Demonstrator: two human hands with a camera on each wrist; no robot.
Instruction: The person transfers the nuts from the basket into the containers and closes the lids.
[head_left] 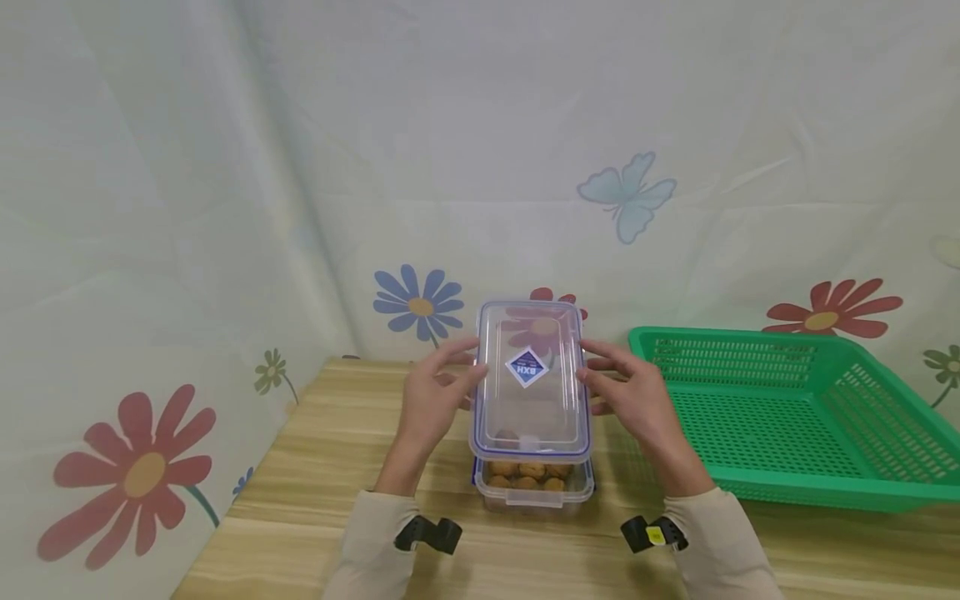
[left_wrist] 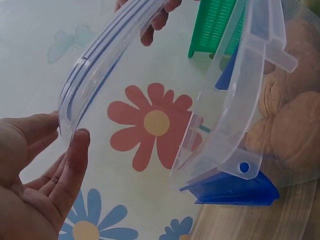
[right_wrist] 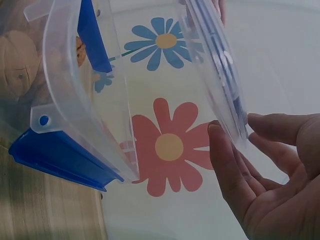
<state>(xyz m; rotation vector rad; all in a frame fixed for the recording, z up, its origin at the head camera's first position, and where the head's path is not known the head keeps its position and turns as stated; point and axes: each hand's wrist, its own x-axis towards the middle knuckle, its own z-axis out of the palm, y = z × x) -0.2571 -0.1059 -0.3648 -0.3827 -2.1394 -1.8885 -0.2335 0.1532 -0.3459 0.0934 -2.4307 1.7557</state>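
A clear plastic lid [head_left: 529, 408] with a blue seal and a diamond-shaped label is tilted above a clear food container [head_left: 534, 498]. My left hand [head_left: 433, 397] pinches the lid's left edge between thumb and fingers. On the opposite edge, my right hand [head_left: 636, 395] pinches it the same way. Walnuts [head_left: 531, 472] lie inside the container, partly hidden under the lid in the head view. In the left wrist view the lid stands apart from the container's rim, and a blue latch [left_wrist: 230, 190] hangs folded out from the container's side.
Right of the container stands a green plastic basket [head_left: 750, 417] with slatted walls, close to my right forearm. Both it and the container rest on a wood-grain table [head_left: 300, 500]. Behind the table hangs a white curtain [head_left: 480, 167] printed with flowers and a butterfly.
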